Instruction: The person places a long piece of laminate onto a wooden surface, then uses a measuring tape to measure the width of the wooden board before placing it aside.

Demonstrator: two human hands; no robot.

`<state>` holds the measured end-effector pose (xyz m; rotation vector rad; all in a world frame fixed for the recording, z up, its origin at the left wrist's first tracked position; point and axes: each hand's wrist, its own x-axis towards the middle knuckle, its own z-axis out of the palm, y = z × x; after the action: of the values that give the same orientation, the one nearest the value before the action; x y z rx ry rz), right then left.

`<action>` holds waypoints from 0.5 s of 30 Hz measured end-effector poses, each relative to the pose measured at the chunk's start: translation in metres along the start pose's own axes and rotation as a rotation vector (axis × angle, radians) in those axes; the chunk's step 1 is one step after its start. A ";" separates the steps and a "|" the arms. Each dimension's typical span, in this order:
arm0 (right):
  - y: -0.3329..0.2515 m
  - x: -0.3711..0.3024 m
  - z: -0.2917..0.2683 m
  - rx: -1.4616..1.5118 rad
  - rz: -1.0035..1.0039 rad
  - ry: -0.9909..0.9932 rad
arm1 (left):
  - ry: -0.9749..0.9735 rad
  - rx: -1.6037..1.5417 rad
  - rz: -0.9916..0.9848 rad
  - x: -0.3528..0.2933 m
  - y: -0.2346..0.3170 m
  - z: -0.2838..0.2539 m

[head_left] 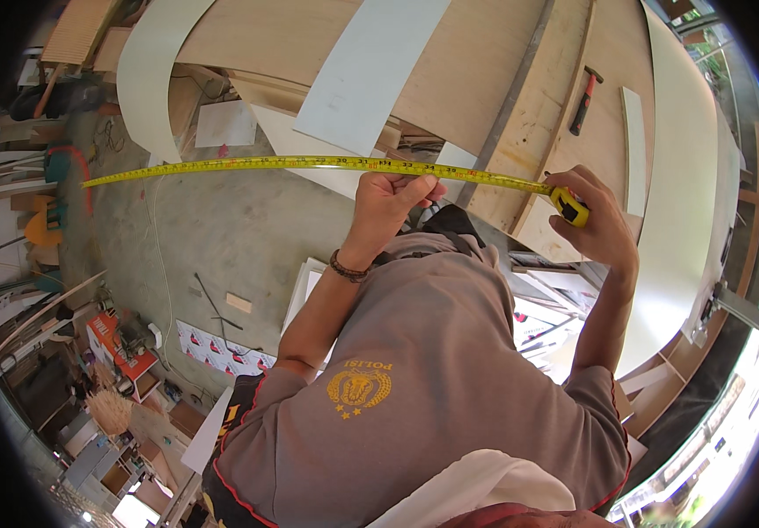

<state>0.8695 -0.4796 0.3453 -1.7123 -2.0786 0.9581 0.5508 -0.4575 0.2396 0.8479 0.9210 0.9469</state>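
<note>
A yellow tape measure [570,208] sits in my right hand [597,214], whose fingers wrap round its case. Its long yellow blade [274,163] is drawn out to the left across my front, its far end in the air over the floor. My left hand [397,202] pinches the blade between thumb and fingers, part of the way along. Beyond the blade, a white strip panel [370,79] lies across the plywood worktop [476,70].
A hammer [584,101] with a red and black handle lies on the boards at the right, near a narrow white strip [634,150]. Another curved white strip [146,79] hangs past the worktop's left side. Below left, a red box [120,348] stands among clutter on the concrete floor [212,229].
</note>
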 end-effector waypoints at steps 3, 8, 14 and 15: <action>0.012 0.012 -0.004 0.051 0.010 -0.012 | 0.022 0.018 0.001 0.010 0.005 0.006; 0.038 0.027 -0.008 0.065 -0.001 -0.032 | 0.038 0.056 -0.027 0.031 0.008 0.016; 0.056 0.046 -0.004 0.150 -0.036 -0.026 | 0.080 0.106 -0.029 0.046 0.020 0.020; 0.055 0.049 -0.003 0.157 -0.037 -0.027 | 0.076 0.107 -0.022 0.048 0.021 0.018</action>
<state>0.9007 -0.4276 0.3031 -1.5854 -1.9867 1.1072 0.5752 -0.4097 0.2527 0.8955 1.0524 0.9217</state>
